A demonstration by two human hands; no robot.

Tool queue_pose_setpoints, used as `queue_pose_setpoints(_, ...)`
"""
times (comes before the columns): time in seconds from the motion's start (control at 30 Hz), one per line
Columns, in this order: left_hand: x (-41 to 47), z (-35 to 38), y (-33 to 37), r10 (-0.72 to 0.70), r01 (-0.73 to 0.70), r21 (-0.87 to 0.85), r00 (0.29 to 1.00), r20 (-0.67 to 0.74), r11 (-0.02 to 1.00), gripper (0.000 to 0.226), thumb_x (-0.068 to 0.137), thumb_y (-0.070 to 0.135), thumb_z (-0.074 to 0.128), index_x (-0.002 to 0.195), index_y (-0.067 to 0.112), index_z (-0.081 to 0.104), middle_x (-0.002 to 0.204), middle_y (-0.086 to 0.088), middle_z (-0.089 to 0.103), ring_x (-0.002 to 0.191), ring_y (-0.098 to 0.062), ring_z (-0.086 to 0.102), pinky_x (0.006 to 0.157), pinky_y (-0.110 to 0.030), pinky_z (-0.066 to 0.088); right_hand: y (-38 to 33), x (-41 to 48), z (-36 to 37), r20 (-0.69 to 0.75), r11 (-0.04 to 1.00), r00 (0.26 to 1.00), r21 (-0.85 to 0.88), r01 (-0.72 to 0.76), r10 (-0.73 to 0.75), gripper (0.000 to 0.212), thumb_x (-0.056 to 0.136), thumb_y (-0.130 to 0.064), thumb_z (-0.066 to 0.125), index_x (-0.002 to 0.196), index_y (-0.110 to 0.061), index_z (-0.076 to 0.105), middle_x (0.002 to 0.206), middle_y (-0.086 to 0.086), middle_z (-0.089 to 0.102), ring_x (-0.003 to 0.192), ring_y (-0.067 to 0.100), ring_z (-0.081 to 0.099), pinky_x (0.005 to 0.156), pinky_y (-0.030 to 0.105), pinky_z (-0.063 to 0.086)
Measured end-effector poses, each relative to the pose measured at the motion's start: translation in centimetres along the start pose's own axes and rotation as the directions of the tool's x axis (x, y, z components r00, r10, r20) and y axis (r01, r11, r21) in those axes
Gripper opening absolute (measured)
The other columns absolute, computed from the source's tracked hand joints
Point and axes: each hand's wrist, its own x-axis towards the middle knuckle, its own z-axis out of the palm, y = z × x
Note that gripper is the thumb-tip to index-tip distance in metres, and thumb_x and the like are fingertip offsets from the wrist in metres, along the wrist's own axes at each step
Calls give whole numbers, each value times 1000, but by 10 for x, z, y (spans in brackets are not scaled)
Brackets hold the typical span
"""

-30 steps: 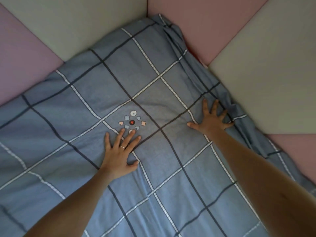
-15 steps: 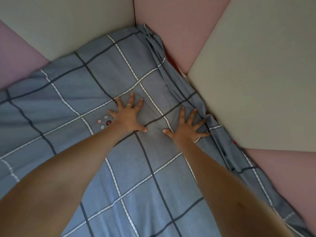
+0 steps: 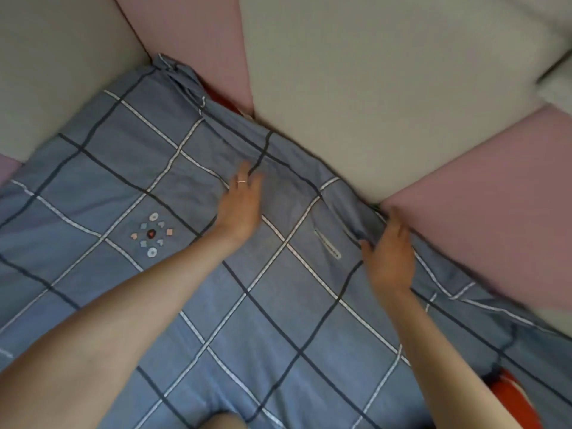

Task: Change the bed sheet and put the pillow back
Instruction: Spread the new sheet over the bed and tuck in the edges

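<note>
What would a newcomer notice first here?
A blue checked sheet fills the view, both hands on it: the left hand flat near the middle, the right hand at its bunched edge beside the pink and grey wall panels. A red patch peeks out lower right.

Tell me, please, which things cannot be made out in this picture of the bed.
All in the head view:
- the right hand: motion blur and a fold of the sheet hide whether it pinches the cloth.
- the sheet edge: drops beside the wall panels; tucked or not, unknown.
- the label: print too small.
- the red thing: mostly under the sheet, cut off by the lower edge.
</note>
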Motion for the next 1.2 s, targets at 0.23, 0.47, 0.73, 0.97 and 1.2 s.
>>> queue_pose_setpoints(0.23,13,2,77,550,-551,-48,835,-29,833,69,82,-2,54,146,13,34,156,-14,19,97,-38,59,69,-40,49,47,-11,1,62,970,984,164,-177,169,65,95,-30,51,150,-22,18,98,23,66,93,38,63,71,38,44)
queue_pose_setpoints(0.47,4,5,83,649,-633,208,761,-14,746,28,62,3,72,89,5,67,89,-16,59,88,-32,50,60,-37,44,48,-18,-12,-79,984,981,20,-176,177,29,89,-12,54,117,-5,54,99,22,67,92,40,62,67,39,44)
queue_pose_setpoints(0.73,-14,10,45,511,-579,221,806,299,785,68,78,10,65,139,15,37,145,-8,40,122,-29,44,77,-37,48,67,-77,9,72,998,995,-36,-59,62,29,92,-24,52,119,-12,52,87,14,69,82,35,65,58,34,40)
queue_pose_setpoints(0.97,14,-14,61,442,-547,208,805,396,811,43,77,17,67,118,15,52,115,-11,45,95,-32,57,65,-32,43,62,-53,4,156,986,974,-24,-163,165,71,90,-34,61,149,-25,23,97,12,65,93,35,63,65,35,43)
queue_pose_setpoints(1.2,35,-29,80,536,-554,-75,826,-177,829,19,72,-9,60,87,0,52,103,-23,47,80,-34,51,68,-37,37,52,-29,-5,-189,785,912,589,-191,364,24,88,-3,54,111,-8,52,80,9,58,75,26,56,63,32,37)
